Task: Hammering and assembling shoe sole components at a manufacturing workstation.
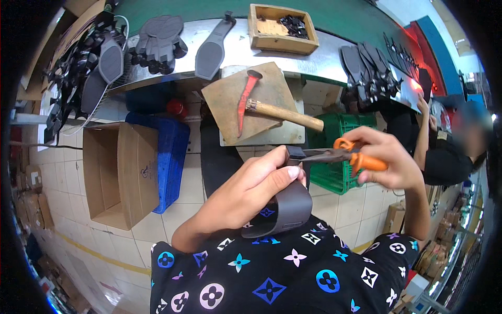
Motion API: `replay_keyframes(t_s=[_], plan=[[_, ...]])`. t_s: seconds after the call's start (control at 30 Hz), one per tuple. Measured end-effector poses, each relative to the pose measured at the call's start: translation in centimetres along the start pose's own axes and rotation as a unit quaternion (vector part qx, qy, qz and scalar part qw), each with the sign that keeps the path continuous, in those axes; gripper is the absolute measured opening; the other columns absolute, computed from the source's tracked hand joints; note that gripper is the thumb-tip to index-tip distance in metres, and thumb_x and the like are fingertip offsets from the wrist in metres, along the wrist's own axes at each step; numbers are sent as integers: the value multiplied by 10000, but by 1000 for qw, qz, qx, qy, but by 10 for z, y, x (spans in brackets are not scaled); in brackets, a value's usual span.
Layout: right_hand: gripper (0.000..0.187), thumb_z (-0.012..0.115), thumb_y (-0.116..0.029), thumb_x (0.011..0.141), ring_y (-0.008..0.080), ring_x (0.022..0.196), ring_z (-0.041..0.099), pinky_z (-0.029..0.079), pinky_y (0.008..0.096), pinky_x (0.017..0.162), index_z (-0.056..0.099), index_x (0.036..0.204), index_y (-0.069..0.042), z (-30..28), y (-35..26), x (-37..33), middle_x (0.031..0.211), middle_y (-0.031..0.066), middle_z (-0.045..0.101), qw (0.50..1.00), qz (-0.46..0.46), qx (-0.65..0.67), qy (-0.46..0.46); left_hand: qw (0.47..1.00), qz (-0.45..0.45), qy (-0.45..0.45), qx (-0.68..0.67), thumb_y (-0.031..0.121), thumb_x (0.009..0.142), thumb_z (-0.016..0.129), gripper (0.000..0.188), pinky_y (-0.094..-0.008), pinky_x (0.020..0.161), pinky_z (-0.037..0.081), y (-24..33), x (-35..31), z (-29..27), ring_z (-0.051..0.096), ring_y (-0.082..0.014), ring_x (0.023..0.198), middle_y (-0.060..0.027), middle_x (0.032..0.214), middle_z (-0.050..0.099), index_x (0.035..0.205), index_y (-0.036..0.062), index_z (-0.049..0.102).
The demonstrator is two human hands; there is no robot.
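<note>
My left hand (255,183) is closed around a dark shoe sole (294,212), held bent close to my body. At its upper end, a small black heel block (295,152) pokes out past my fingers. My right hand (389,157) grips a pair of orange-handled pliers (370,163). The pliers' metal jaws point left and meet the heel block; whether they bite on it or only touch it, I cannot tell. Just beyond my hands, a hammer (282,114) with a red-marked head and wooden handle lies on a brown board (222,94).
Along the metal-edged bench (235,55) lie a single sole (210,55), piled soles (161,39) and a wooden box (282,43) of small black parts. A cardboard box (112,178), a blue crate (175,162) and a green crate (340,178) stand below. Another person (449,146) works at right.
</note>
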State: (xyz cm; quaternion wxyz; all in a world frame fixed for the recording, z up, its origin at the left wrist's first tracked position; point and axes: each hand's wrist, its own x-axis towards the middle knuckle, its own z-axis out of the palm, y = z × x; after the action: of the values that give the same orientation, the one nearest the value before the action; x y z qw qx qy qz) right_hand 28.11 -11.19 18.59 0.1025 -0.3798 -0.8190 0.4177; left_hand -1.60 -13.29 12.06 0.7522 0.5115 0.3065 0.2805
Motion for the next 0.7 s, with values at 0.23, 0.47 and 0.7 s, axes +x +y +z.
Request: replay_keyframes(t_s=[0.23,0.47,0.7], plan=[[315,703,-267,887,284,789,625,478,349,721,671,1020,17,-34,123,83,857,162,633,912,54,-219,343,978,13,-3,-207,287,1046,449,293,-226,788,455,-2,-9,2,575,-82,864,-60,990,640,1066,4,521],[411,723,-353,849,400,977,598,475,441,849,652,1031,9,-79,246,200,1046,212,613,865,113,-376,312,990,65,6,-127,307,1044,448,316,-242,777,458,7,-31,9,572,-87,874,-84,999,648,995,-2,493],[524,694,-351,875,399,1215,511,435,485,976,547,1214,19,18,130,165,1324,210,537,897,8,-245,368,993,43,42,-101,272,1016,472,281,-277,860,436,8,-43,4,567,-151,957,-116,1026,623,1052,4,548]])
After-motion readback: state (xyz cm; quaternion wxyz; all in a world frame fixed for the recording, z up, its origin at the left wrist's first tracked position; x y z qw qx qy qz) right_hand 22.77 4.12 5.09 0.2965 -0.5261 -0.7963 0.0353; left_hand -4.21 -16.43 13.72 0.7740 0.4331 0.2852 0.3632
